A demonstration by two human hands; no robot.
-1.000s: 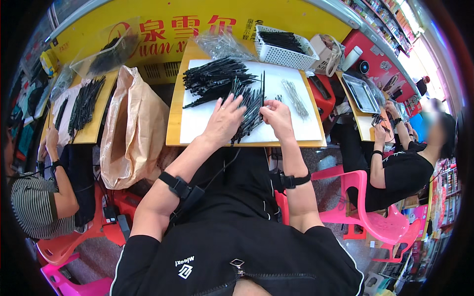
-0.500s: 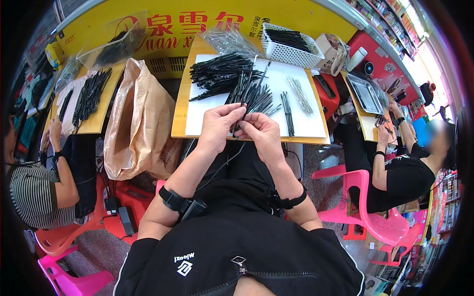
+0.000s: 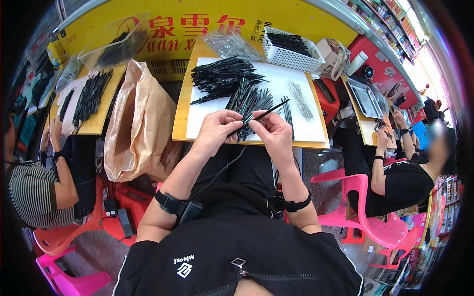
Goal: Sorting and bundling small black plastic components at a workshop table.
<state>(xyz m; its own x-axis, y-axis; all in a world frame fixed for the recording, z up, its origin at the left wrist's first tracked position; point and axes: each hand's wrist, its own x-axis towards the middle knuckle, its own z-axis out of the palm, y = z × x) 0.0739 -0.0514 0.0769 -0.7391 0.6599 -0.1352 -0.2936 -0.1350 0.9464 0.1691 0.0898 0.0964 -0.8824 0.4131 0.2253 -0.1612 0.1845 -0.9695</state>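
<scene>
A thin black stick (image 3: 272, 110) slants up to the right between my two hands, above the near edge of the white board (image 3: 316, 129). My left hand (image 3: 217, 130) pinches its lower left part with thumb and fingers. Further along the same stick, the fingertips of my right hand (image 3: 274, 133) are closed on it. Just beyond my hands lies a loose pile of black sticks (image 3: 253, 100), with a larger pile of black sticks (image 3: 222, 76) behind it. Right of these are a few separate black sticks (image 3: 288, 117) and a bundle of thin clear-looking sticks (image 3: 300, 101).
Clear plastic bags (image 3: 232, 45) and a white perforated basket (image 3: 296, 60) of black sticks stand at the table's back. A large brown paper bag (image 3: 138, 123) is at the left. People work at side tables; a pink chair (image 3: 368, 212) stands right.
The stick in my hands has swung from roughly upright to a rightward slant. My right hand has shifted slightly right, its fingers now further along the stick.
</scene>
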